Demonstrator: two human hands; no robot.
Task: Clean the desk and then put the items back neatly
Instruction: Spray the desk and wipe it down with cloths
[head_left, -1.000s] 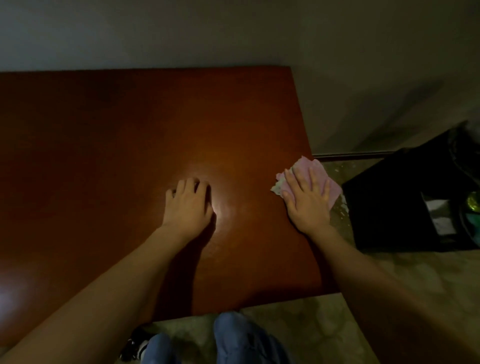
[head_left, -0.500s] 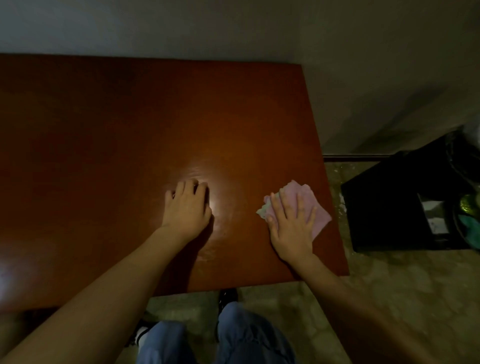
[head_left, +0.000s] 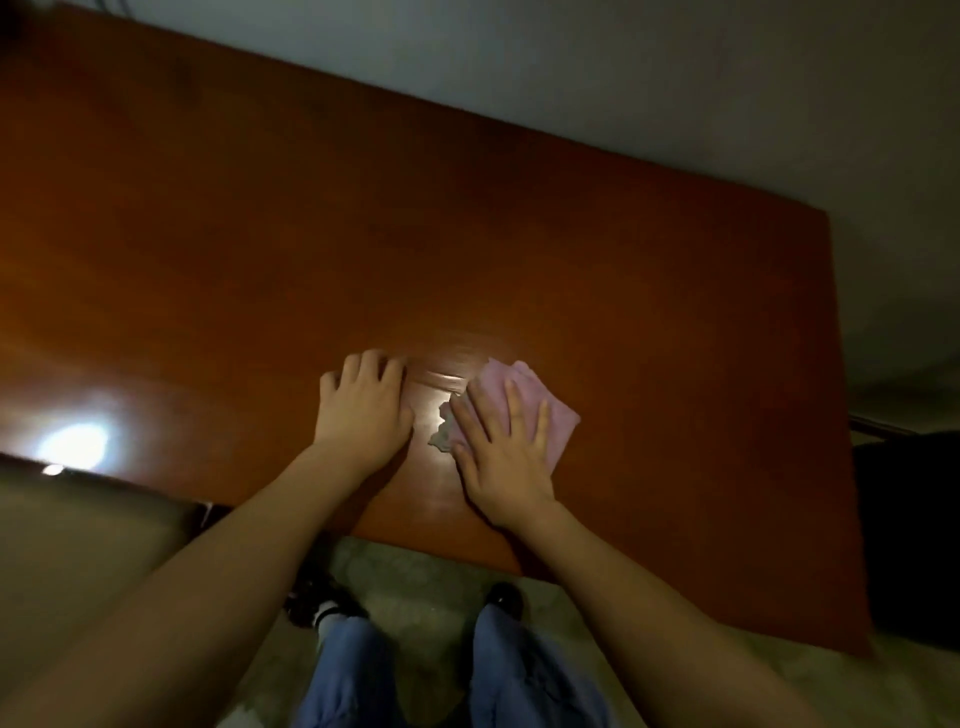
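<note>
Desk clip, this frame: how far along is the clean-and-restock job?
Done: nothing stands on the visible desk top, so it looks cleared for wiping. In hand: the right hand presses a pink cloth flat on the wood near the front edge, beside the left hand resting on the top; a shiny streak lies between them. Left: any more wiping, then putting items back; none are in view.

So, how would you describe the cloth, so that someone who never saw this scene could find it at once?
Start from the large reddish-brown desk that fills the view. Near its front edge two hands rest side by side; the cloth lies flat under the straight fingers of the right hand. It is the only pale pink, soft, folded thing on the dark wood, while the left hand covers bare desk.
</note>
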